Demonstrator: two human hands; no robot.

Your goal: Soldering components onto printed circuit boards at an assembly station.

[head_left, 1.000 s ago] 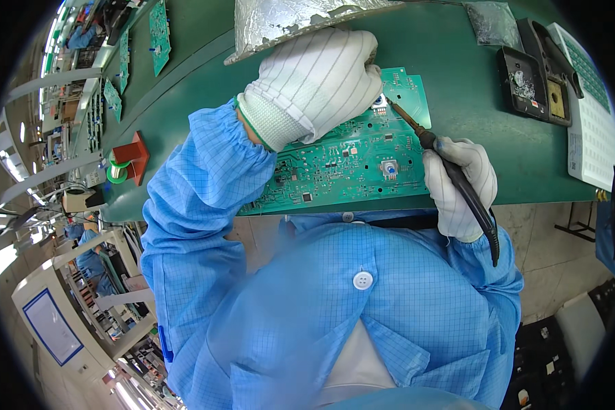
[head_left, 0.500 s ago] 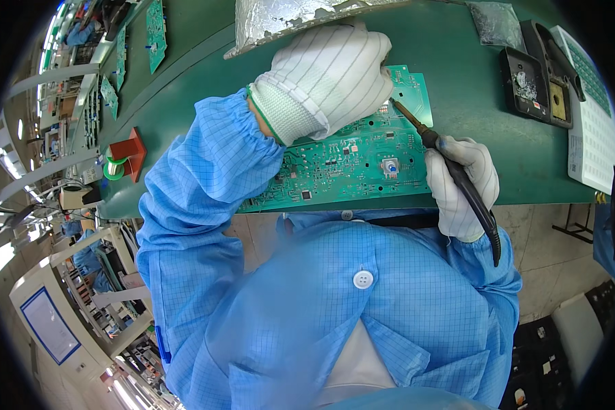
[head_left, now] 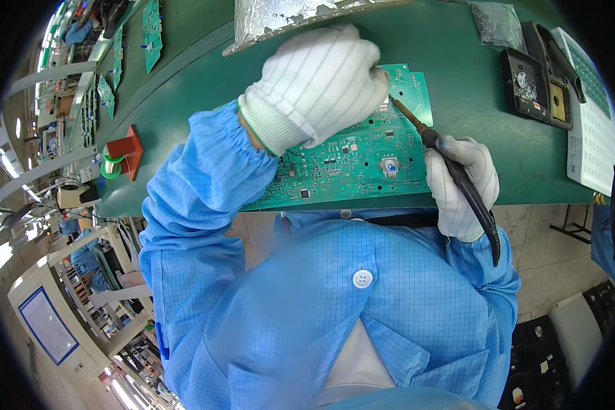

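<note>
A green circuit board [head_left: 348,184] lies on the bench in front of me, with a white-and-blue knob part [head_left: 389,166] on its near right portion. My right hand [head_left: 452,208], in a white striped glove, is closed around the handle of a black soldering iron [head_left: 466,186]. The iron's tip points up and left to the board's upper right, close beside a pale component. Over the board's upper left my gloved left hand [head_left: 321,85] is closed, knuckles up. Its fingertips point toward the iron's tip; what they pinch is hidden behind the hand.
A foil-covered object [head_left: 287,24] stands just beyond my left hand. To the right are an iron stand with a tray and sponge [head_left: 559,102] and a white panel [head_left: 588,150]. A red holder [head_left: 135,154] with a green-rimmed spool [head_left: 109,168] sits left; more boards [head_left: 152,37] stand behind it.
My left hand has shifted slightly left, its fingers now a little farther from the iron's tip. The right hand and soldering iron stay nearly in place.
</note>
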